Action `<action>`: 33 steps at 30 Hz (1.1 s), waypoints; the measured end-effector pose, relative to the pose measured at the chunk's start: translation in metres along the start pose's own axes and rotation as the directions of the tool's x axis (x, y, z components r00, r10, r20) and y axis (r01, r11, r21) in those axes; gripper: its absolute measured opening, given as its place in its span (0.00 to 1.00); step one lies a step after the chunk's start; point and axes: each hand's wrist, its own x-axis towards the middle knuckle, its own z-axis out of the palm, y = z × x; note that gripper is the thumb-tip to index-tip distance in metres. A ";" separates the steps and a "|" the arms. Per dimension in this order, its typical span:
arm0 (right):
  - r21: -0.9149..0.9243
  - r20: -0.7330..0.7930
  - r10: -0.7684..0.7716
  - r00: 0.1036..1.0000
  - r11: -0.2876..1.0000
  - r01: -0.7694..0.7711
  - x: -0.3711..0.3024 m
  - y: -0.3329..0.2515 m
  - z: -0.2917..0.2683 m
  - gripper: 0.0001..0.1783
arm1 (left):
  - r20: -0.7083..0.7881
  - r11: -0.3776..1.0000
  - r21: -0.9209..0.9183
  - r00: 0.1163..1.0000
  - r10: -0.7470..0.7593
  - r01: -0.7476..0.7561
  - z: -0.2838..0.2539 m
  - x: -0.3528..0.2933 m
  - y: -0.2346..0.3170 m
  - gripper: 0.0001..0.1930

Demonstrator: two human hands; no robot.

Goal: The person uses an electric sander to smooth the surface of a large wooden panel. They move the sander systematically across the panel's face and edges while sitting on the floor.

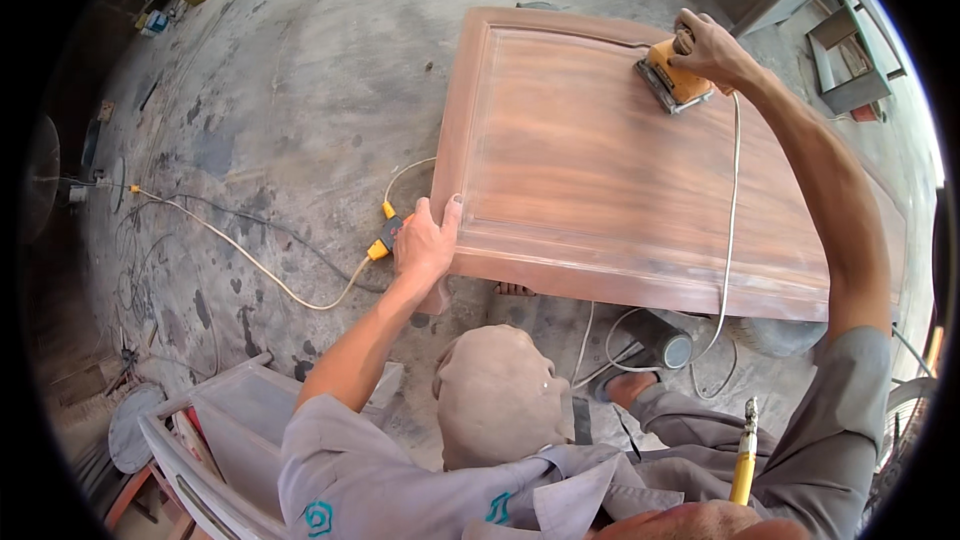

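Right hand (708,45): I grip the orange sander (672,80), pressed flat on the panel's far corner.
Left hand (425,240): my fingers clamp the panel's near-left edge, thumb on top.
Panel (600,180): wooden door, lying flat above the concrete floor (300,90).
Cord (733,210): white, trailing from the sander across the panel.
Plug (385,235): yellow, just beside my left hand.

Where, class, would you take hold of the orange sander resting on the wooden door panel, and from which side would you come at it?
Probably from above, by its rounded orange top. The sander sits flat on its pad on the door panel, so only the top is free. Its cord trails off toward the near edge. The right hand already grips it that way, while the left hand steadies the panel's corner.
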 end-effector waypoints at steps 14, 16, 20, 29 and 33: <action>-0.422 0.044 -0.423 0.905 0.813 0.401 0.031 0.046 -0.042 0.29 | -0.016 0.996 -0.068 0.999 0.050 -0.051 0.004 0.003 -0.002 0.31; -0.438 0.063 -0.445 0.893 0.792 0.425 0.037 0.057 -0.037 0.29 | -0.027 0.995 -0.079 0.998 0.054 -0.056 0.002 0.003 0.002 0.31; -0.414 0.082 -0.457 0.885 0.792 0.448 0.037 0.056 -0.031 0.27 | -0.016 0.995 -0.088 0.998 0.055 -0.056 0.004 0.005 -0.001 0.31; -0.404 0.052 -0.516 0.855 0.772 0.491 0.044 0.024 -0.026 0.26 | 0.020 0.993 -0.115 0.999 0.037 -0.034 -0.001 0.003 -0.002 0.29; -0.466 0.078 -0.520 0.851 0.735 0.492 0.049 0.019 -0.025 0.26 | 0.009 0.985 -0.152 0.997 0.078 -0.076 0.001 0.005 0.004 0.30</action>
